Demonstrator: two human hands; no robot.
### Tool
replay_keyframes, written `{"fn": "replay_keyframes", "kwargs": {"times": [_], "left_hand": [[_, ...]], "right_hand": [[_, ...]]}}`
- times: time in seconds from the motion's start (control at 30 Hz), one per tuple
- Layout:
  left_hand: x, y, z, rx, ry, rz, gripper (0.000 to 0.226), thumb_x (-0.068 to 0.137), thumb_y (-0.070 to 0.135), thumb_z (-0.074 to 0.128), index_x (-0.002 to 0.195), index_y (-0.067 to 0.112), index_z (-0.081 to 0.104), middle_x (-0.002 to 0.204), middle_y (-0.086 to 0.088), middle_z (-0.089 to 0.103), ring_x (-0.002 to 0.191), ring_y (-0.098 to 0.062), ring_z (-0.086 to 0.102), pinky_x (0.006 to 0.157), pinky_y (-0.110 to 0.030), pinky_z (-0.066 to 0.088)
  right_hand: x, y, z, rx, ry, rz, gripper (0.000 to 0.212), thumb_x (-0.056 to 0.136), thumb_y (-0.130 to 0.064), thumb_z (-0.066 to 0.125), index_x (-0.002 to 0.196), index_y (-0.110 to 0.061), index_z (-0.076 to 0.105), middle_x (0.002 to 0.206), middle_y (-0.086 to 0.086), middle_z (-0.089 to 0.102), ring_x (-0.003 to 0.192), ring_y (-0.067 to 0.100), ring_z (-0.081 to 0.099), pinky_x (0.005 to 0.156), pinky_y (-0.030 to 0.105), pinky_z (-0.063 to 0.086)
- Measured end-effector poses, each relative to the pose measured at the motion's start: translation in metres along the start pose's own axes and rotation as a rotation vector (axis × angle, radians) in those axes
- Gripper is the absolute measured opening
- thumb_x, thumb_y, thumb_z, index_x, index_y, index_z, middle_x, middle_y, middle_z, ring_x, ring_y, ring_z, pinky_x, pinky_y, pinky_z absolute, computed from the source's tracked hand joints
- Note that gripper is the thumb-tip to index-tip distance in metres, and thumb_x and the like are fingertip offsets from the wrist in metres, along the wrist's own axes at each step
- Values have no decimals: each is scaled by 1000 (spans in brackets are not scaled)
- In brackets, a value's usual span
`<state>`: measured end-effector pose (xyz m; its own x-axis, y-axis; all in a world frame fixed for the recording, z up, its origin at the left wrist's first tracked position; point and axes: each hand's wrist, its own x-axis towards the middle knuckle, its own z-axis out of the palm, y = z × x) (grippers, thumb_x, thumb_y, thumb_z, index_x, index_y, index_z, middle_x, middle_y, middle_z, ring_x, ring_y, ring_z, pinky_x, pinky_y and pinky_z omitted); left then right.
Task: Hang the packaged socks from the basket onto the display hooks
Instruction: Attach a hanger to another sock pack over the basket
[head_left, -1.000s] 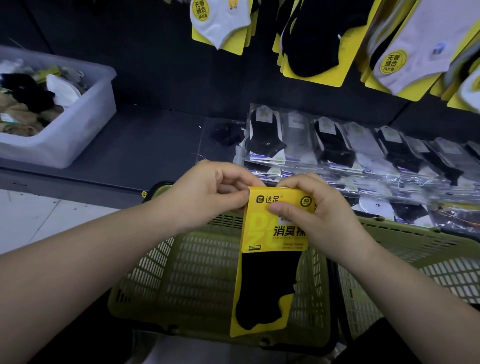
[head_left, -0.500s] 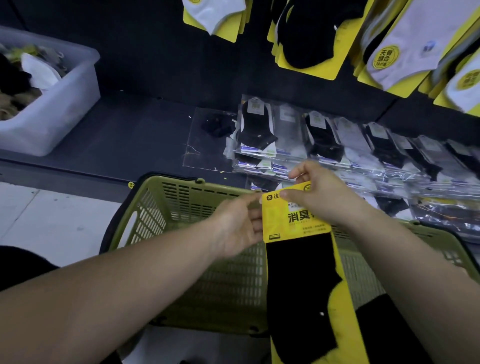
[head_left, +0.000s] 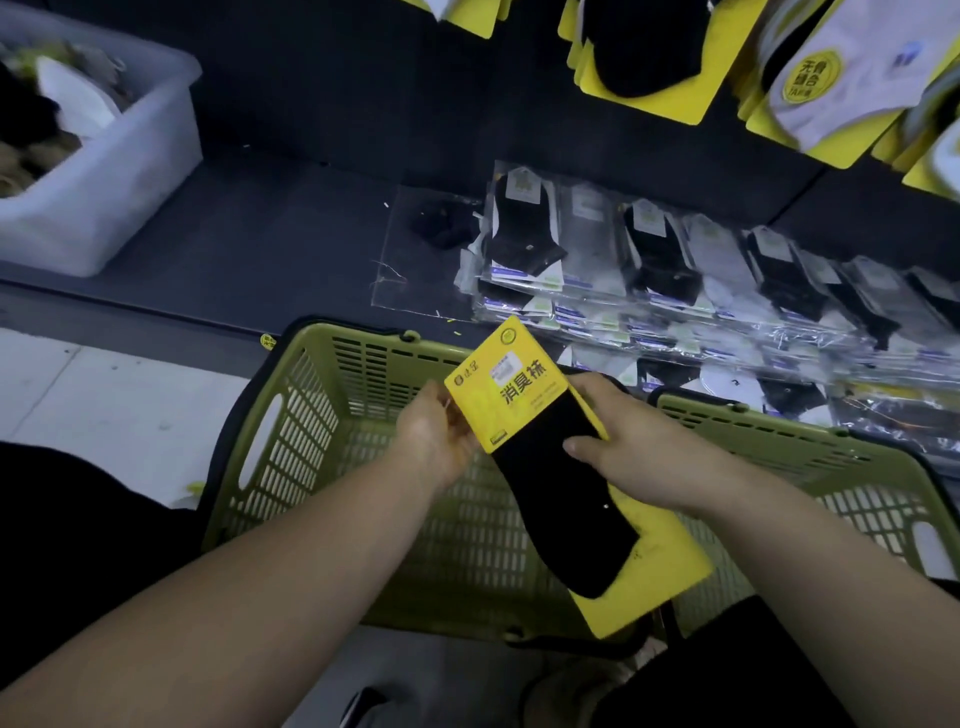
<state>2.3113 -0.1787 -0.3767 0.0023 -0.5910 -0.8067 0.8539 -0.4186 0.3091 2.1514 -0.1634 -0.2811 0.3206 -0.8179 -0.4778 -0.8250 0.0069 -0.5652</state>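
A pack of black socks on a yellow card (head_left: 550, 457) is held tilted over the green basket (head_left: 332, 415), its printed top pointing up and left. My left hand (head_left: 436, 441) holds the card's left edge near the top. My right hand (head_left: 634, 447) grips the pack's right side, thumb lying across the black sock. Above, more yellow-carded sock packs (head_left: 649, 57) hang on the dark display wall; their hooks are out of sight.
A second green basket (head_left: 857, 483) stands to the right. On the dark shelf lie rows of clear-bagged socks (head_left: 675, 270). A white plastic bin (head_left: 104, 171) with loose socks sits at the far left. Pale floor shows at left.
The pack has tilted further to the left and shifted right. My right hand slid down from the card's top to its middle; my left hand stays at the top left edge.
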Motion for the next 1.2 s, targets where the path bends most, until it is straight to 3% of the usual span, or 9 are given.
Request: {"fn": "replay_keyframes", "kwargs": {"times": [0.13, 0.27, 0.4, 0.53, 0.63, 0.7, 0.8, 0.93, 1.2], "left_hand": [[-12, 19, 6, 90, -142, 190, 16, 99, 21, 45, 101, 14, 60, 98, 1, 68, 81, -18, 67, 63, -31, 55], [-34, 26, 19, 605, -319, 548, 20, 98, 11, 49, 107, 29, 53, 111, 16, 60, 90, -7, 62, 75, -26, 51], [-52, 44, 21, 903, -278, 875, 39, 93, 1, 53, 119, 29, 45, 109, 28, 47, 92, 20, 51, 75, -4, 44], [-69, 76, 16, 1140, -266, 1008, 52, 90, 1, 59, 135, 22, 43, 134, 11, 46, 112, -10, 57, 96, -30, 48], [-80, 79, 11, 1391, -381, 1052, 57, 90, 0, 58, 136, 28, 42, 133, 6, 52, 81, -25, 67, 82, -30, 53], [-82, 64, 9, 1517, -542, 1007, 58, 89, -2, 58, 135, 30, 43, 118, 4, 60, 82, -22, 67, 76, -27, 52], [-79, 41, 7, 1723, -757, 969, 58, 87, 0, 60, 137, 26, 44, 123, 13, 55, 106, -6, 57, 90, -21, 46], [-77, 34, 10, 1807, -884, 1058, 51, 84, 2, 63, 132, 15, 50, 102, 30, 43, 92, 20, 35, 79, 7, 25], [-79, 30, 16, 1803, -904, 925, 56, 89, 2, 60, 136, 29, 46, 123, 13, 53, 94, 21, 47, 81, -3, 39]], "right_hand": [[-3, 8, 6, 478, 113, 60, 33, 94, -5, 53, 120, -26, 49, 114, -6, 65, 104, 11, 60, 93, 31, 47], [-1, 7, 16, 696, 82, 71, 34, 93, -3, 53, 123, -18, 50, 114, 0, 68, 107, 16, 63, 102, 41, 44], [-1, -1, 12, 785, -12, -11, 36, 92, -5, 56, 124, -19, 47, 107, 4, 71, 100, 18, 68, 86, 35, 54], [-4, -18, 10, 561, -46, -32, 44, 91, -20, 60, 131, -19, 40, 107, -4, 67, 91, 7, 67, 72, 20, 53], [2, -22, -2, 212, 319, -119, 61, 88, -33, 62, 139, -20, 31, 121, -8, 45, 109, 8, 49, 93, 27, 41], [3, -30, -12, 201, 461, -282, 43, 90, -30, 59, 129, -26, 42, 120, -9, 45, 106, -1, 46, 94, 19, 38], [6, -37, -17, 419, 344, -357, 16, 97, -23, 47, 105, -29, 59, 102, -12, 60, 84, -13, 53, 77, 5, 42], [7, -35, -17, 528, 24, -283, 18, 93, -17, 55, 87, -16, 72, 77, -6, 70, 72, 0, 62, 65, 10, 47], [16, -28, -30, 501, 79, -253, 12, 78, -14, 72, 68, -20, 74, 66, -6, 69, 64, 0, 61, 60, 10, 47]]}}
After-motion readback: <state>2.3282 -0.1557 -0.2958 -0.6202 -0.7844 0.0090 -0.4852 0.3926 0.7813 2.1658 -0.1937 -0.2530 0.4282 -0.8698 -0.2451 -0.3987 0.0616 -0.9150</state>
